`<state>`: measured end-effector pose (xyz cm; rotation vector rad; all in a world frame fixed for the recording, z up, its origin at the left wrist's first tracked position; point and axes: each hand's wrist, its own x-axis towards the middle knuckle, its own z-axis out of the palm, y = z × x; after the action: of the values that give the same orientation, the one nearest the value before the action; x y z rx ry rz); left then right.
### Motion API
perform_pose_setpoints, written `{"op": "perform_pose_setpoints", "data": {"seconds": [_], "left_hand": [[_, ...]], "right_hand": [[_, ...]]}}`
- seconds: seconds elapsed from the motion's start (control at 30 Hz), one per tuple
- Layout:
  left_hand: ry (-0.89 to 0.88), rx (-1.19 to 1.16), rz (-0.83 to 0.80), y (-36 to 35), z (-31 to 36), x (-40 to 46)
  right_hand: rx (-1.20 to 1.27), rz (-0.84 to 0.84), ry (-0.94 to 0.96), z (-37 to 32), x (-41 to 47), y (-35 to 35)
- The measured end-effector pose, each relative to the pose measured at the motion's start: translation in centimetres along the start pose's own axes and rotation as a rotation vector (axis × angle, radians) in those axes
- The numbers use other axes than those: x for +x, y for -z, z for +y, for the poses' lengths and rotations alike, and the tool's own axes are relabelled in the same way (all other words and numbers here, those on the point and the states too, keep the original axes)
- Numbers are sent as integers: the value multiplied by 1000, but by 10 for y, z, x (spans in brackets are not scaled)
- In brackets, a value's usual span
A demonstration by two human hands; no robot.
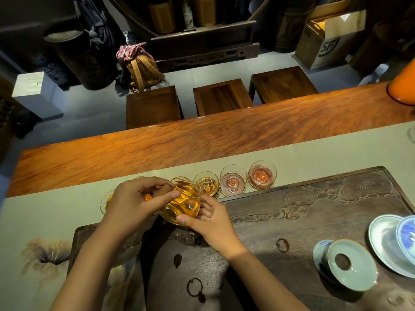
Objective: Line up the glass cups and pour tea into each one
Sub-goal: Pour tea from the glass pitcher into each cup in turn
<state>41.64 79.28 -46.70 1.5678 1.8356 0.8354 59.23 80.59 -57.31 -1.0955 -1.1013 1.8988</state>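
Observation:
A glass pitcher of amber tea is tilted to the right, its spout over a glass cup that holds some amber tea. My left hand grips the pitcher's handle side. My right hand supports the pitcher's base from below. Two more glass cups stand in the row to the right, with little or no tea visible. Another cup shows partly behind my left hand, with amber in it. The row sits on a pale table runner.
A dark carved tea tray lies in front of the cups. On its right are a celadon lid, a saucer and a blue-and-white bowl. An orange object stands at the far right of the wooden table. Three stools stand beyond the table.

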Motion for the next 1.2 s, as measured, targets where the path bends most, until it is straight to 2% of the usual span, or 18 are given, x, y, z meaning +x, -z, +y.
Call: {"op": "perform_pose_setpoints", "data": {"seconds": [1.2], "left_hand": [[-24,0,-13,1,2,1]], "right_hand": [[-12,-22,-17,-5,-3,2]]}}
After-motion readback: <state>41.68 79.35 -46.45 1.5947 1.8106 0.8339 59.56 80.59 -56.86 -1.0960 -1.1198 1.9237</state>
